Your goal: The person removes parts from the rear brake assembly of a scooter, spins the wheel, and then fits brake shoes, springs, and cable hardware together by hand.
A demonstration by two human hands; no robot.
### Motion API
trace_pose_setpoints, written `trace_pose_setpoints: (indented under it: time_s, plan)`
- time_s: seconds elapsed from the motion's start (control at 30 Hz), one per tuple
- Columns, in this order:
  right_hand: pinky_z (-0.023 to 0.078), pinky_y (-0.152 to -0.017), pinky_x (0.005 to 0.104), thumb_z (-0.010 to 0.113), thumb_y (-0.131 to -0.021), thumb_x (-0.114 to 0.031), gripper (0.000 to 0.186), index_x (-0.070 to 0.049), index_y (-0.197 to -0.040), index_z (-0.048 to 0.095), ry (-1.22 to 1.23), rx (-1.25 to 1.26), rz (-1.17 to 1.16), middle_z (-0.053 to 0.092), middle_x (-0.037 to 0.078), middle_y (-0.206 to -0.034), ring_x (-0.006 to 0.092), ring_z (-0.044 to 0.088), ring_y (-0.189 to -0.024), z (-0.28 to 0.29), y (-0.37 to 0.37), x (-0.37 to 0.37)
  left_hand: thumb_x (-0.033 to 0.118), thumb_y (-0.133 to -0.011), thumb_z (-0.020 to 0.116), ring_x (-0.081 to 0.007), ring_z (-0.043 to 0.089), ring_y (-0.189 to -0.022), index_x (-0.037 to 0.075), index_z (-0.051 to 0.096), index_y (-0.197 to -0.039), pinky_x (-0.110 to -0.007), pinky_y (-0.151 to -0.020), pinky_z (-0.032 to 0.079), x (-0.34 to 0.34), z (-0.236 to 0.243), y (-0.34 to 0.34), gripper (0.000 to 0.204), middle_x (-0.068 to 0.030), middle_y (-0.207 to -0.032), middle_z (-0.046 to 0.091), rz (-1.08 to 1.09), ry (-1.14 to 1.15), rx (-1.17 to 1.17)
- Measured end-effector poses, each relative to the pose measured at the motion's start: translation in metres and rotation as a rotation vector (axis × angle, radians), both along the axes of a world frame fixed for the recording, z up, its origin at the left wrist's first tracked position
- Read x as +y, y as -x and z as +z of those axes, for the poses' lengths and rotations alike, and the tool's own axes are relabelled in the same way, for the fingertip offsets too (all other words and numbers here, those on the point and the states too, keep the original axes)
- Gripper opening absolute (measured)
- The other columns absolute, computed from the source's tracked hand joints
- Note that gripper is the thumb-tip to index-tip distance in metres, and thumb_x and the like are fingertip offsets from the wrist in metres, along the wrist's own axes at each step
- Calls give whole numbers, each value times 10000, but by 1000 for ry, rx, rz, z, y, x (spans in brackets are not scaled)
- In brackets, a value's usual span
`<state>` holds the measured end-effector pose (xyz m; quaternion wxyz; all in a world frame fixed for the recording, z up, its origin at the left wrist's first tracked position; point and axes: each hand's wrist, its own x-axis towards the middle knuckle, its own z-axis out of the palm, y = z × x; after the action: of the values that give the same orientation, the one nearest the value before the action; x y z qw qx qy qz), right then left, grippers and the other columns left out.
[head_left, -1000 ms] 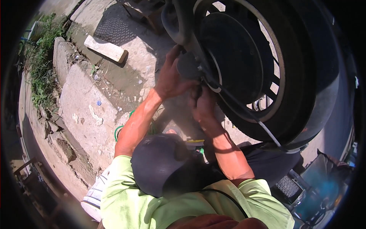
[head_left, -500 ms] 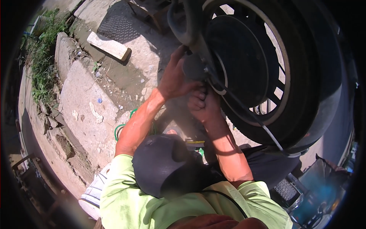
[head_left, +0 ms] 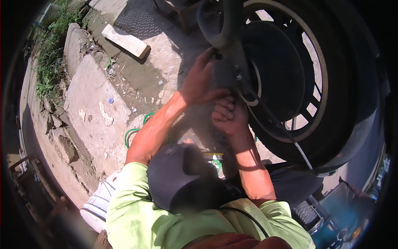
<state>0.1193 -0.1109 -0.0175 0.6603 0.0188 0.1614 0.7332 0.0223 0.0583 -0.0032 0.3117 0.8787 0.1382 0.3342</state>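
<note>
In front of me stands a wheel with a black tyre (head_left: 338,108) and a large dark disc (head_left: 286,70) inside its rim. A dark curved metal arm (head_left: 230,37) comes down beside the disc and ends near a dark rounded part (head_left: 226,75). My left hand (head_left: 200,83) wraps that rounded part from the left, fingers up behind it and thumb below. Just under it, my right hand (head_left: 230,115) is closed, fingers curled in by the lower end of the part; what it holds is hidden. A thin metal rod (head_left: 302,153) slants down across the tyre.
A pale block (head_left: 125,40) lies on the ground at upper left, near a broken concrete slab (head_left: 93,97) and grass (head_left: 52,62). A green hose (head_left: 132,137) curves beside my left forearm. A white bucket-like container (head_left: 97,205) stands at lower left.
The view has shifted slightly, so the wheel and ground sit a little further right and lower. Both hands keep nearly the same hold at the rounded part.
</note>
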Motion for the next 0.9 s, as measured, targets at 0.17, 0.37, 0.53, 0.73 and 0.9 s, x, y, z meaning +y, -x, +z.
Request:
trace_pose_setpoints:
  time_s: [0.17, 0.37, 0.53, 0.73, 0.9]
  plan:
    - [280, -485, 269, 440, -1037, -386, 300, -157, -895, 571, 533, -612, -47, 473, -10, -685, 101, 428, -523, 27, 18, 12, 402, -687, 891, -506, 368, -1384, -23, 452, -1393, -507, -1132, 379, -1, -1, 7, 934, -320, -1533, 307, -22, 71, 55]
    - [306, -502, 272, 454, -1029, -364, 278, -155, -911, 594, 298, -468, -114, 493, -9, -695, 110, 430, -522, 0, 5, 5, 407, -702, 884, -515, 343, -1397, 1, 467, -1365, -529, -1131, 370, 0, 1, 4, 882, -337, -1534, 293, -38, 35, -30]
    - [306, -492, 272, 450, -1030, -346, 274, -158, -893, 596, 88, 7, 56, 500, -24, -688, 116, 420, -509, 21, 3, 6, 408, -710, 878, -534, 358, -1372, 1, 477, -1340, -542, -1118, 374, 1, -2, 6, 851, -357, -1524, 294, -55, 68, -110]
    - [290, -475, 263, 460, -1027, -312, 251, -156, -888, 600, 719, -943, -221, 483, -41, -662, 105, 404, -491, 5, 15, 8, 391, -701, 885, -530, 368, -1363, 0, 483, -1336, -537, -1117, 376, 0, 3, 5, 847, -357, -1519, 300, -65, 43, -117]
    - [303, -482, 253, 466, -1035, -340, 272, -143, -910, 605, 78, 17, 82, 502, 3, -683, 117, 414, -504, 17, -5, 3, 387, -700, 887, -517, 374, -1364, 4, 485, -1346, -517, -1121, 380, 0, 0, 5, 852, -354, -1517, 302, -56, 47, -139]
